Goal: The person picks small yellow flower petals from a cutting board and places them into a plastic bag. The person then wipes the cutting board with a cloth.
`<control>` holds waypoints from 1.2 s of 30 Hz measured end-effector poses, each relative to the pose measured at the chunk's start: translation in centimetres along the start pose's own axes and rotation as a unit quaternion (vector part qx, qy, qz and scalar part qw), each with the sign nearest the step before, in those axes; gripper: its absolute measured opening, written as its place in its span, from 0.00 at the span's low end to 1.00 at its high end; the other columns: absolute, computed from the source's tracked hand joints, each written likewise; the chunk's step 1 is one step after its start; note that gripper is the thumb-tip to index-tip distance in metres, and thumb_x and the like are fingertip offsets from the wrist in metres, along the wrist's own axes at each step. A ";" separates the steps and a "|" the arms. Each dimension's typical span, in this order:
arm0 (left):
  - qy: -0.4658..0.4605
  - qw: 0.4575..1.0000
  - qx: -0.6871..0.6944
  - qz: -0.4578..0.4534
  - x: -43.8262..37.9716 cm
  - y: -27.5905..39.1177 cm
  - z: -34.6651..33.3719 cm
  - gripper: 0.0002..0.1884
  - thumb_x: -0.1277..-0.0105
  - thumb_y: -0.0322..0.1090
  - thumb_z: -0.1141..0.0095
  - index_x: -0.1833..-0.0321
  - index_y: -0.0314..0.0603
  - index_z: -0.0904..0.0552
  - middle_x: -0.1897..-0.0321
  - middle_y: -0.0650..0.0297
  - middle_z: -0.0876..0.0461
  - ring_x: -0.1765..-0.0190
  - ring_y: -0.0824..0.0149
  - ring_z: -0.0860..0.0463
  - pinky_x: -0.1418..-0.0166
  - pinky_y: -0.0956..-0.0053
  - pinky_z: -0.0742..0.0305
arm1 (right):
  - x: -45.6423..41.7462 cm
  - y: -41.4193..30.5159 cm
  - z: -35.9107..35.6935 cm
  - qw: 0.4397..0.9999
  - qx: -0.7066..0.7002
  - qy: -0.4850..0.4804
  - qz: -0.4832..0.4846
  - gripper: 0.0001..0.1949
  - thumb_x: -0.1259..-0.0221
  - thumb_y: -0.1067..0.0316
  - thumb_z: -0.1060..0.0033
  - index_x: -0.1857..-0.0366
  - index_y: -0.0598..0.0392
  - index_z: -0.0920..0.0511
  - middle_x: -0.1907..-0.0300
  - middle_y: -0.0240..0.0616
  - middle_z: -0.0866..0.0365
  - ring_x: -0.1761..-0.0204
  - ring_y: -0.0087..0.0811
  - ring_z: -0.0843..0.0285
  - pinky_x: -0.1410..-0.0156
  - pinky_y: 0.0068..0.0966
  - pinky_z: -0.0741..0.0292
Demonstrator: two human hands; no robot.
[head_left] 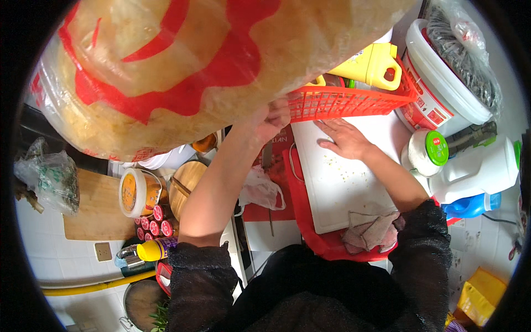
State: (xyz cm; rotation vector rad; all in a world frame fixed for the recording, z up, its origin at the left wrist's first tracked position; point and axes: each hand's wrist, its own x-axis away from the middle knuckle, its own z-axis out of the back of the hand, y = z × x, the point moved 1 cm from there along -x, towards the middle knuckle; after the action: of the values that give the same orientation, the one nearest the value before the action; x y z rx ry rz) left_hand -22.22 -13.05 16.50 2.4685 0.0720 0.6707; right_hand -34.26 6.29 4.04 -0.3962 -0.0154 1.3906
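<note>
My left hand (276,120) has curled fingers by the left end of a red plastic basket (344,101). A big transparent bag (207,83) with red print, close to the camera, covers part of this hand, so what it grips is hidden. My right hand (346,137) rests palm down with spread fingers on a white cutting board (356,199), its fingertips near the basket's lower edge. Small yellow-green crumbs (344,168) lie scattered on the board below my right hand. Over the board's front edge hangs a crumpled cloth (371,234). In the basket lies a yellow plastic jug (369,68).
A white bucket (439,87) stands at the right, topped by a bagged dark bundle (464,58). Below it are a green-lidded jar (425,151) and a white jug (473,170). Leftward are an orange-labelled tub (139,193), several red-capped bottles (155,226) and a plastic bag (261,189).
</note>
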 end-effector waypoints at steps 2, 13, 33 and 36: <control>-0.023 1.000 0.001 0.011 -0.4 -0.2 0.0 0.06 0.32 0.25 0.56 0.68 0.40 0.34 0.83 0.73 0.43 0.83 0.78 0.47 0.78 0.82 0.51 | 0.5 0.5 -0.5 1.000 -0.010 0.017 0.012 0.27 0.33 0.52 0.51 0.36 0.58 0.32 0.32 0.46 0.35 0.30 0.45 0.39 0.26 0.39 0.43; -0.039 0.999 0.031 0.008 -1.4 -0.1 1.8 0.12 0.32 0.25 0.57 0.75 0.45 0.36 0.83 0.73 0.42 0.83 0.78 0.46 0.78 0.83 0.51 | 3.5 1.1 1.3 0.995 -0.019 0.006 -0.102 0.30 0.31 0.46 0.57 0.33 0.59 0.37 0.31 0.51 0.40 0.27 0.46 0.48 0.23 0.37 0.49; -0.004 1.000 0.001 -0.007 -0.1 0.1 1.4 0.10 0.31 0.25 0.58 0.72 0.43 0.36 0.83 0.73 0.41 0.83 0.78 0.46 0.78 0.82 0.51 | 4.9 -1.3 2.3 0.978 -0.148 0.092 0.112 0.14 0.39 0.60 0.42 0.58 0.59 0.20 0.51 0.41 0.20 0.44 0.41 0.25 0.35 0.39 0.31; -0.021 1.000 -0.004 0.009 -0.3 0.1 0.5 0.10 0.31 0.25 0.58 0.72 0.43 0.37 0.83 0.72 0.42 0.83 0.77 0.47 0.78 0.82 0.51 | 3.4 0.8 0.8 0.993 -0.069 0.091 0.037 0.22 0.35 0.53 0.48 0.46 0.59 0.25 0.43 0.46 0.26 0.38 0.45 0.31 0.31 0.39 0.36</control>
State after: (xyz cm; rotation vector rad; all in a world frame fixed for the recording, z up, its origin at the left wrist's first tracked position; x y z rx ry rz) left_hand -22.24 -13.45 16.04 2.4768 0.0308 0.6265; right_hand -34.60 9.87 3.77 -0.6434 0.0548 1.4267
